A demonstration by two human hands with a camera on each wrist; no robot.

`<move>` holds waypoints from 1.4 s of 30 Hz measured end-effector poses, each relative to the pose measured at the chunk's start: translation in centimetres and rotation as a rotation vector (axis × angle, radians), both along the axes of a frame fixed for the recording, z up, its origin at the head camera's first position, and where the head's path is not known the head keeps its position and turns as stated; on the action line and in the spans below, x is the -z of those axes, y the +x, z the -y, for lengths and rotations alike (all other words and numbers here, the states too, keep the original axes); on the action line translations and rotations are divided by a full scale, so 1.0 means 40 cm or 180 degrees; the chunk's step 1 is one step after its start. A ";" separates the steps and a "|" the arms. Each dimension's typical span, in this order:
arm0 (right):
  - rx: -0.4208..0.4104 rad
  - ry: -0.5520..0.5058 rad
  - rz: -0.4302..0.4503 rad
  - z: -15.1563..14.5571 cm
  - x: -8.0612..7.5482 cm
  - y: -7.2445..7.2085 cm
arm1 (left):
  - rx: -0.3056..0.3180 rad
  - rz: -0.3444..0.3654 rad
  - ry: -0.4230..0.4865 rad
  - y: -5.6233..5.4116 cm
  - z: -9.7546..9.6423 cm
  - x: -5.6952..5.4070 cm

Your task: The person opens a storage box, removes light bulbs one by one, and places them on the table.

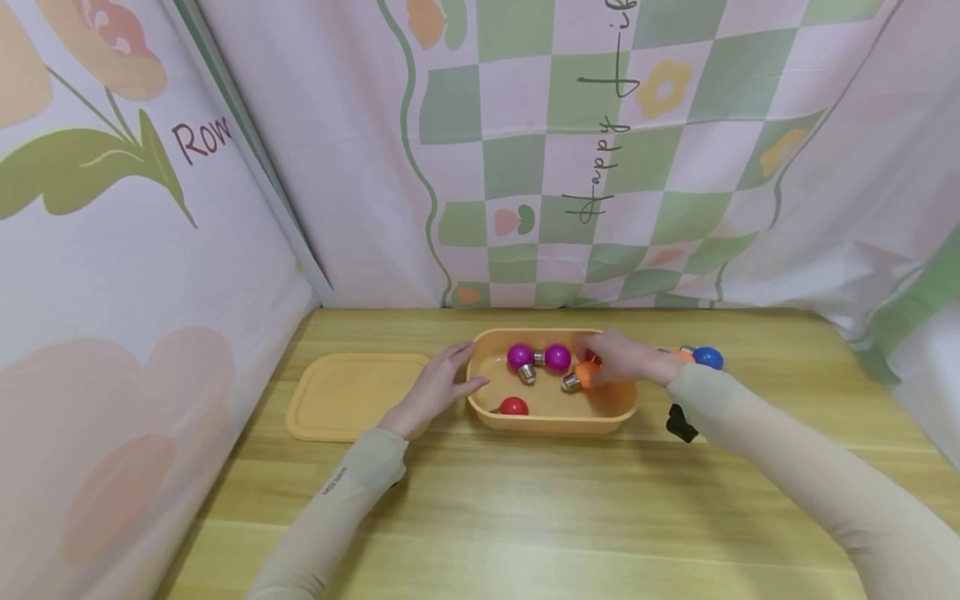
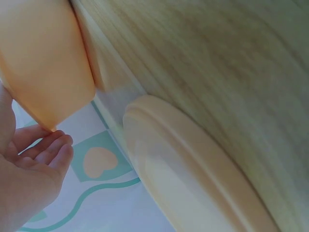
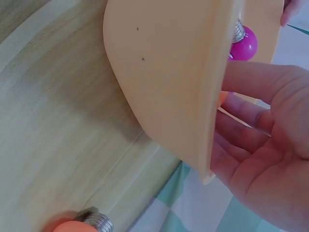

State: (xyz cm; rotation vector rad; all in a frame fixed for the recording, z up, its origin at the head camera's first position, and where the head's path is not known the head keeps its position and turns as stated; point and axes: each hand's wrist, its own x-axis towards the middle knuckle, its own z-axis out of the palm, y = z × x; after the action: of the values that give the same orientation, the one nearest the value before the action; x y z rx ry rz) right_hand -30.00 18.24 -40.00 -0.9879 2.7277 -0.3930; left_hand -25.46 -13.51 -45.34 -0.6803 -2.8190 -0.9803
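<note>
A yellow-orange plastic box (image 1: 551,423) stands on the table with small coloured light bulbs inside. Two purple bulbs (image 1: 557,358) lie towards its back, and a red bulb (image 1: 514,406) lies by the front wall. My left hand (image 1: 435,387) rests on the box's left end, fingers and thumb spread along the rim. Inside the right end, my right hand (image 1: 618,357) has its thumb and fingers around an orange bulb (image 1: 586,374), whose metal base points left. In the right wrist view the box wall hides my fingertips and most of that bulb.
A matching flat lid (image 1: 352,392) lies on the wooden table left of the box. Right of the box are a blue bulb (image 1: 708,358) and an orange bulb (image 3: 75,226). A black object (image 1: 681,423) shows below the right sleeve. Patterned cloth rises behind the table.
</note>
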 end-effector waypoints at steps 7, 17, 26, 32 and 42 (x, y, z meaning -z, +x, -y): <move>-0.0126 -0.0253 -0.0115 -0.011 -0.004 0.009 | -0.0009 -0.0029 -0.0072 -0.001 -0.001 -0.003; -0.0080 -0.0505 -0.0309 -0.038 -0.037 0.027 | 0.0007 0.0025 -0.0017 0.001 -0.002 -0.007; 0.0051 -0.0689 -0.0487 -0.080 -0.055 0.031 | -0.0001 0.0003 -0.0040 0.003 -0.001 -0.008; 0.0189 -0.0722 -0.0638 -0.116 -0.071 0.037 | -0.0009 0.0035 -0.0018 0.004 -0.001 -0.006; 0.0521 -0.0779 -0.0533 -0.186 -0.105 0.053 | -0.0018 -0.0002 -0.0060 0.004 -0.005 -0.005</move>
State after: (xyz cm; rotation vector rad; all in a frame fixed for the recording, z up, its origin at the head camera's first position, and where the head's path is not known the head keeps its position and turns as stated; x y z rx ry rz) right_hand -27.90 25.68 -35.82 -0.8910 2.9766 -0.7181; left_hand -25.30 -13.32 -45.15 -0.6739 -2.8316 -0.9538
